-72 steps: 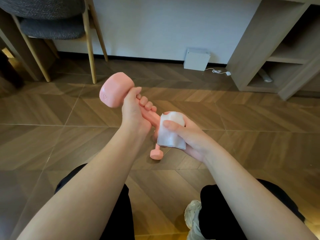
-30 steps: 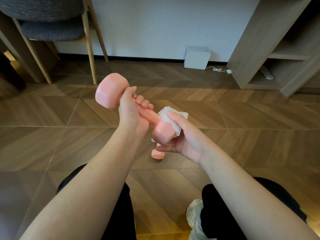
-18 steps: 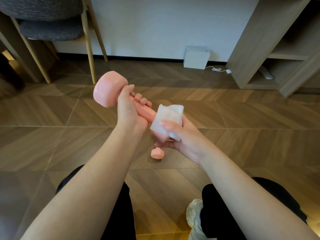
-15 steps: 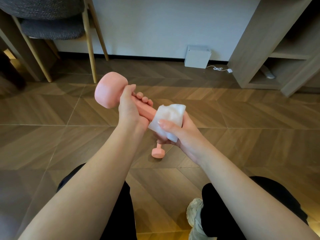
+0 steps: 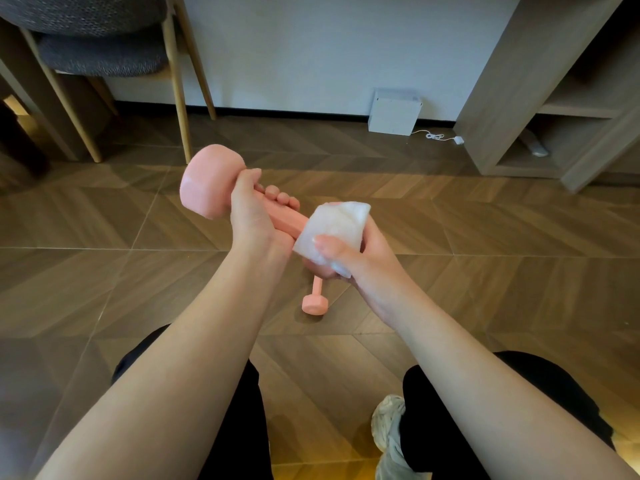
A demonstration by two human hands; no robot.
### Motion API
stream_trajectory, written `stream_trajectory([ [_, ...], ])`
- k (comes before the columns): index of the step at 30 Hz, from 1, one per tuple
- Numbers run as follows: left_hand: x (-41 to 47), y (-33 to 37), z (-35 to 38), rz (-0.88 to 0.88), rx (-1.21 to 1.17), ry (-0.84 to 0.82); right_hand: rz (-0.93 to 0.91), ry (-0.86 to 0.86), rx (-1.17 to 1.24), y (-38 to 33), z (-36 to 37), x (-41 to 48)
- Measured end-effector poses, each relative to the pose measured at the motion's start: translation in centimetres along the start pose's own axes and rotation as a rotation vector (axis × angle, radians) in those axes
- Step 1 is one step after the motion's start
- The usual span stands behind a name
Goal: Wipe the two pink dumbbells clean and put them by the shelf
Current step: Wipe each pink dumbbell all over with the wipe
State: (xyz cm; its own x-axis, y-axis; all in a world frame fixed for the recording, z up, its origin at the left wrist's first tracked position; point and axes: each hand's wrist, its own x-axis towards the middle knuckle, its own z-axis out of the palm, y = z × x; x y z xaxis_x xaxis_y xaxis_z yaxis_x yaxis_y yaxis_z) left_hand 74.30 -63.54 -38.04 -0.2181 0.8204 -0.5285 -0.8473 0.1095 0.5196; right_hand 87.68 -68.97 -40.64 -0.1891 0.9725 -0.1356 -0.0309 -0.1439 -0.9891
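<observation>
My left hand (image 5: 254,216) grips the handle of a pink dumbbell (image 5: 207,181) and holds it in the air, tilted, with its far head up to the left. My right hand (image 5: 349,261) holds a white wipe (image 5: 334,226) wrapped over the dumbbell's near head, which is mostly hidden under the wipe and my fingers. A second pink dumbbell (image 5: 314,301) lies on the wooden floor below my hands, only its near head and part of its handle showing. The wooden shelf unit (image 5: 512,88) stands at the far right.
A grey upholstered chair (image 5: 104,46) with wooden legs stands at the far left. A white box (image 5: 394,110) with a thin cable sits against the wall. My knees in black trousers and a light shoe (image 5: 389,431) are at the bottom.
My right hand has turned the wipe around the dumbbell's near head, covering it again after it briefly showed. My left hand keeps the same grip, and the dumbbell on the floor has not moved.
</observation>
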Motion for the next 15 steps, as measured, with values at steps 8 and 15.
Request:
stream_trajectory([
  [8, 0.22, -0.01, -0.09, -0.072, -0.029, 0.006, -0.148, 0.069, -0.064, -0.11, 0.68, -0.36],
  [15, 0.57, -0.05, -0.18, -0.057, -0.020, -0.024, -0.075, 0.027, -0.041, -0.40, 0.06, -0.31],
])
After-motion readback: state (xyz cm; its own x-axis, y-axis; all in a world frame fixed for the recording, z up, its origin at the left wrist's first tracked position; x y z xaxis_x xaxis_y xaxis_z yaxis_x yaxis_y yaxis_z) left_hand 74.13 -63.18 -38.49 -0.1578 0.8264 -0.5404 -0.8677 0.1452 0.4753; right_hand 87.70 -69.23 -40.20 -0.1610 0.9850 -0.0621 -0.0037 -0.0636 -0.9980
